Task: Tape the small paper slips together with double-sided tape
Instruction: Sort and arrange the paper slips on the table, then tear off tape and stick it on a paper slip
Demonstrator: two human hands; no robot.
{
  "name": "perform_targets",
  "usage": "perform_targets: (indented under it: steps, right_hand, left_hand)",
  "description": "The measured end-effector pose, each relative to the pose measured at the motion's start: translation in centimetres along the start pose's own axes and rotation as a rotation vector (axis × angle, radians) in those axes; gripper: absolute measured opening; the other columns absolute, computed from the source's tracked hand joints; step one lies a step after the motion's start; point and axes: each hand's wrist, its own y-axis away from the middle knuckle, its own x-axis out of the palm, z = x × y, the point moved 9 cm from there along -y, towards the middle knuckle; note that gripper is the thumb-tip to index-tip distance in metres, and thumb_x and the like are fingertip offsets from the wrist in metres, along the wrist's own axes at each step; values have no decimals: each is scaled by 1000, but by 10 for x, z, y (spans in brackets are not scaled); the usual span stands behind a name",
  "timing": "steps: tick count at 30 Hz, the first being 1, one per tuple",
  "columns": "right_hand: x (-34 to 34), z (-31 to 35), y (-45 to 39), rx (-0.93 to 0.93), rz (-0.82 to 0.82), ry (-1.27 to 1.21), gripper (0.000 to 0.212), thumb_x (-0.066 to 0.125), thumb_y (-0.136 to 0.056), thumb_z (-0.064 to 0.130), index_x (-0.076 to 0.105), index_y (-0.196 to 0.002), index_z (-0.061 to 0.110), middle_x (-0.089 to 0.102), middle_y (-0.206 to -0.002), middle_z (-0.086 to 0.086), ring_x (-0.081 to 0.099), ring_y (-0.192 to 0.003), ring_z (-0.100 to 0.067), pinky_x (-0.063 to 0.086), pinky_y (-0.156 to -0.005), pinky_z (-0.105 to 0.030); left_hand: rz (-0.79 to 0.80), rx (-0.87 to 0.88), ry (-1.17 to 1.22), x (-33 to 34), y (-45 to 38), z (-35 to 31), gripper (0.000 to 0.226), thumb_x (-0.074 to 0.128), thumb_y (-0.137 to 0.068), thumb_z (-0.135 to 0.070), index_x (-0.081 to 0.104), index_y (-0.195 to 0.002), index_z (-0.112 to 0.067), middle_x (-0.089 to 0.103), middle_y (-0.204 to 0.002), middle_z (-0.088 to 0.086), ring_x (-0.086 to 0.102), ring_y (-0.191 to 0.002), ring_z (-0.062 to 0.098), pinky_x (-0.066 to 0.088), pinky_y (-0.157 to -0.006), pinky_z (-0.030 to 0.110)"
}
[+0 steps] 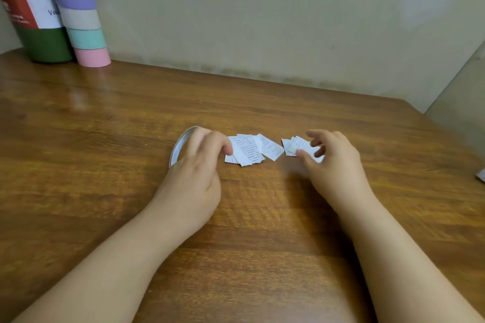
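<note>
At the upper left of the frame, a dark green canister [34,16] with a red and white label stands on the back corner of the wooden table [105,139], and just to its right a tall tube [78,13] banded in grey, purple, mint and pink leans against the pale wall [262,8]. Both stand well apart from the work going on at mid-frame.

Left of centre, a ring of double-sided tape [179,145] lies on the table, mostly hidden under the left hand [195,165]; only its curved left edge shows. That hand lies over the ring with its fingers curled downward, and a fingertip meets the left edge of the larger pile of paper slips [249,149]. Whether the fingers actually clasp the ring or only rest over it cannot be told, as the hand is blurred.

This larger pile sits at the centre of the frame, several printed white slips fanned and overlapping flat on the wood. A short gap to its right lies a smaller pile of slips [294,145]. The right hand [333,160] is at this smaller pile, thumb and curled fingers closing round its right-hand slips in a pinch.

At the far right edge, a small pale scrap [481,174] is only partly in view.
</note>
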Motion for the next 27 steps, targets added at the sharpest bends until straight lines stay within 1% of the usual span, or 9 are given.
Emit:
perform_targets:
  steps: [2,4,8,10,14,17,22,24,27]
  right_hand:
    - [13,26,4,-104,97,25,32,65,-87,20,62,-118,17,55,-105,6,54,-97,-11,30,-72,-10]
    - [30,47,8,-172,240,99,34,61,-90,24,59,-124,21,54,-111,7,51,-110,-11,27,-74,-13]
    - [57,72,10,-273,397,207,48,56,-93,37,46,-138,23,49,-137,6,39,-127,-12,31,-94,-19]
    - [65,78,8,-293,381,228,53,53,-93,42,42,-140,21,49,-139,4,36,-128,-16,31,-100,-26]
    - [72,80,7,-290,314,245,53,56,-89,49,50,-133,21,57,-129,3,44,-120,-18,37,-95,-28]
    - [73,76,7,-288,298,209,37,57,-90,44,61,-117,19,64,-112,2,50,-107,-17,41,-86,-28]
    - [62,80,9,-353,210,16,40,60,-89,41,60,-124,21,59,-122,9,47,-117,-11,35,-94,-21]
    - [45,93,15,-432,136,-179,31,61,-91,30,61,-121,24,60,-110,15,50,-104,0,35,-84,-12]
    - [37,112,31,-541,191,-352,32,64,-90,16,60,-120,26,57,-97,13,53,-88,-5,38,-73,-8]
  left_hand:
    - [-36,-79,12,-5,0,6,43,37,-85,8,33,-97,-33,23,-100,-16,50,-76,11,35,-64,20]
    - [-54,-163,35,-10,0,13,40,38,-86,5,31,-99,-32,21,-101,-15,49,-79,4,31,-65,26]
    - [-7,-218,90,-10,-1,22,36,41,-85,2,32,-102,-29,39,-108,-4,39,-87,-15,27,-66,20]
    - [32,-263,155,-8,-1,27,34,41,-86,0,35,-102,-29,51,-102,1,51,-74,-10,33,-64,12]
    - [58,-299,218,-8,-1,31,40,40,-84,0,36,-96,-38,53,-106,-13,61,-59,1,50,-66,30]
    - [53,-273,150,-9,-2,29,41,41,-84,0,37,-98,-38,49,-105,-11,59,-68,-4,41,-63,16]
    - [0,-260,166,-15,-3,28,40,41,-83,0,35,-97,-36,42,-106,-9,59,-65,-1,41,-71,30]
    - [24,-257,234,-14,-2,26,44,41,-82,0,34,-96,-42,53,-95,-3,56,-64,2,41,-73,32]
    - [81,-235,409,-12,-2,17,38,40,-76,-8,36,-90,-43,58,-59,1,50,-56,9,38,-65,33]
